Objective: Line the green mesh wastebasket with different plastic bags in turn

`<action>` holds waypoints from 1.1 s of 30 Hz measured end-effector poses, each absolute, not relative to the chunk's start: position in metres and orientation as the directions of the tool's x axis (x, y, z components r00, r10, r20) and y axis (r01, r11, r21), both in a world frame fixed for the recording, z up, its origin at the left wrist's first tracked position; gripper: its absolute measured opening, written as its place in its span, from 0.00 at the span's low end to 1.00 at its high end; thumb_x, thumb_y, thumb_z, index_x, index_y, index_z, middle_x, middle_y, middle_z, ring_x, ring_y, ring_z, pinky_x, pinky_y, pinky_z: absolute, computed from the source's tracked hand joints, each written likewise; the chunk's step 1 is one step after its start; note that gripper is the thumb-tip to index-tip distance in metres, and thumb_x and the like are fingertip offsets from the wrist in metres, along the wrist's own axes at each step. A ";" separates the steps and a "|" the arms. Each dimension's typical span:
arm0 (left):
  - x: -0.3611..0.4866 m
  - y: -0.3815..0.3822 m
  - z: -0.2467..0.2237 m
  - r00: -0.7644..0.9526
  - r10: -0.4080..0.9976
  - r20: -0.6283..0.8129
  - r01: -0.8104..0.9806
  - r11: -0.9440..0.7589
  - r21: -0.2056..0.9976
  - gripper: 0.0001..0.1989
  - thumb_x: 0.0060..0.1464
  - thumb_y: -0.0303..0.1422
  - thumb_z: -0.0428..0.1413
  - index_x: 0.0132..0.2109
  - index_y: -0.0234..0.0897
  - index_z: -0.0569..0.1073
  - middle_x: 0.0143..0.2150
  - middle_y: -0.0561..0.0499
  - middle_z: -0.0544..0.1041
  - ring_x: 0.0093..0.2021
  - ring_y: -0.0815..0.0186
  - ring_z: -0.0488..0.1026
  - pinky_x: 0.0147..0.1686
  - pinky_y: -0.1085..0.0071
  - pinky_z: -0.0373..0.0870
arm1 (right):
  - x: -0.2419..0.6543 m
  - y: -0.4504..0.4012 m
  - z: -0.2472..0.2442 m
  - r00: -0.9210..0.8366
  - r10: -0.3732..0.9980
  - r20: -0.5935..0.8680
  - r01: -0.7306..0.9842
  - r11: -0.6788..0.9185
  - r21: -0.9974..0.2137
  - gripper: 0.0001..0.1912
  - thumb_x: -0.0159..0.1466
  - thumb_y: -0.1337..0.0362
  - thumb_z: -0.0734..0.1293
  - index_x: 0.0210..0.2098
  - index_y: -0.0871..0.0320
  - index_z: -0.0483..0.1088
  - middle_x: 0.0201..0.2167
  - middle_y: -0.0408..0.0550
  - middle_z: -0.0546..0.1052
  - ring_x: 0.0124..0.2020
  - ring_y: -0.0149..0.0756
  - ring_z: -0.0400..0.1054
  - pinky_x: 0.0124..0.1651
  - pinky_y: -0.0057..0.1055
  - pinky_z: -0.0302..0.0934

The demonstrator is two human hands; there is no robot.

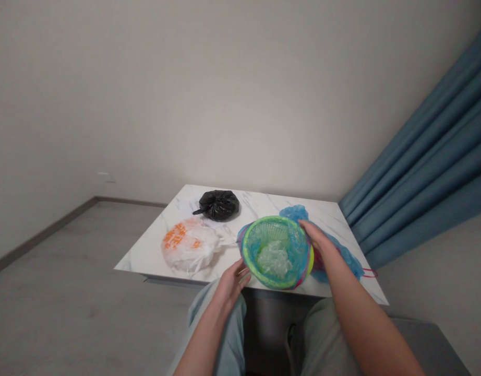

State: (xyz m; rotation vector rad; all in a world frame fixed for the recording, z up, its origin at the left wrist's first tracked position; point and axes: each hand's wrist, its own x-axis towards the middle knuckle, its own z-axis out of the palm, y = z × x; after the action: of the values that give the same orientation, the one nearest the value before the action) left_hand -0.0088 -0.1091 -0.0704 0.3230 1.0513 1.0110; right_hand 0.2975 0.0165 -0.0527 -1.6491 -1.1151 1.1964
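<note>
My hands are apart on either side of a green mesh basket [275, 230]: my right hand [317, 241] curls over its rim, and my open left hand [231, 285] rests against its near edge. Crumpled clear plastic [274, 260] lies inside, with a blue plastic bag [338, 256] bunched behind it on the marble table [260, 201], beside a knotted black bag [219, 205] and an orange-printed white bag [189, 245].

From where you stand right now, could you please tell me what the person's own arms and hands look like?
Both forearms are bare, with no sleeves showing. The left hand and right hand wear no gloves, and I can see no watch or ring. Loose, pale trousers show below.
</note>
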 end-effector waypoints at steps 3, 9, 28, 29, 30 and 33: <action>-0.010 -0.115 -0.069 0.126 0.868 -0.480 -0.491 0.475 0.731 0.15 0.42 0.39 0.67 0.37 0.35 0.76 0.43 0.45 0.78 0.45 0.62 0.74 0.46 0.69 0.69 | 0.294 0.015 -0.047 0.018 0.896 -0.444 0.046 -0.444 -0.895 0.12 0.58 0.53 0.65 0.29 0.55 0.74 0.29 0.50 0.80 0.31 0.41 0.73 0.39 0.37 0.67; -0.006 -0.114 -0.072 0.099 0.894 -0.436 -0.415 0.435 0.799 0.17 0.41 0.41 0.67 0.35 0.34 0.76 0.34 0.48 0.79 0.34 0.66 0.74 0.39 0.71 0.68 | 0.297 0.013 -0.046 0.027 0.905 -0.425 0.017 -0.426 -0.905 0.11 0.56 0.53 0.69 0.29 0.55 0.73 0.28 0.51 0.79 0.31 0.43 0.73 0.39 0.39 0.67; -0.002 -0.095 -0.033 0.054 0.941 -0.334 -0.603 0.297 0.740 0.23 0.41 0.35 0.63 0.47 0.38 0.71 0.29 0.54 0.76 0.24 0.70 0.72 0.28 0.73 0.70 | 0.268 0.014 -0.037 0.382 0.893 0.235 0.456 0.039 -0.889 0.15 0.61 0.50 0.62 0.35 0.55 0.66 0.28 0.52 0.77 0.31 0.42 0.71 0.34 0.32 0.61; -0.002 -0.093 -0.034 0.044 0.942 -0.333 -0.587 0.295 0.754 0.22 0.42 0.36 0.63 0.47 0.38 0.71 0.28 0.55 0.75 0.23 0.71 0.72 0.28 0.73 0.70 | 0.267 0.014 -0.038 0.382 0.898 0.220 0.445 0.030 -0.895 0.16 0.61 0.49 0.62 0.35 0.55 0.66 0.28 0.51 0.77 0.30 0.42 0.71 0.34 0.32 0.61; -0.003 -0.092 -0.036 0.028 0.943 -0.331 -0.564 0.289 0.774 0.22 0.42 0.37 0.63 0.45 0.38 0.71 0.27 0.56 0.74 0.22 0.71 0.70 0.26 0.74 0.68 | 0.267 0.014 -0.038 0.375 0.903 0.212 0.435 0.030 -0.900 0.17 0.60 0.47 0.62 0.34 0.56 0.66 0.28 0.51 0.77 0.30 0.42 0.71 0.35 0.33 0.61; -0.010 -0.091 -0.042 -0.037 0.950 -0.311 -0.464 0.259 0.847 0.18 0.41 0.41 0.63 0.38 0.37 0.70 0.20 0.59 0.68 0.18 0.73 0.64 0.20 0.76 0.60 | 0.268 0.017 -0.040 0.354 0.905 0.234 0.412 0.074 -0.908 0.19 0.58 0.46 0.64 0.32 0.57 0.68 0.32 0.52 0.78 0.36 0.42 0.72 0.42 0.34 0.63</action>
State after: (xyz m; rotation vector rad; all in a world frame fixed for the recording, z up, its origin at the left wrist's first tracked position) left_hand -0.0098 -0.0910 -0.0424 0.5953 1.0595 1.2522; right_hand 0.2682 0.0173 -0.0397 -1.5287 -1.2382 0.5690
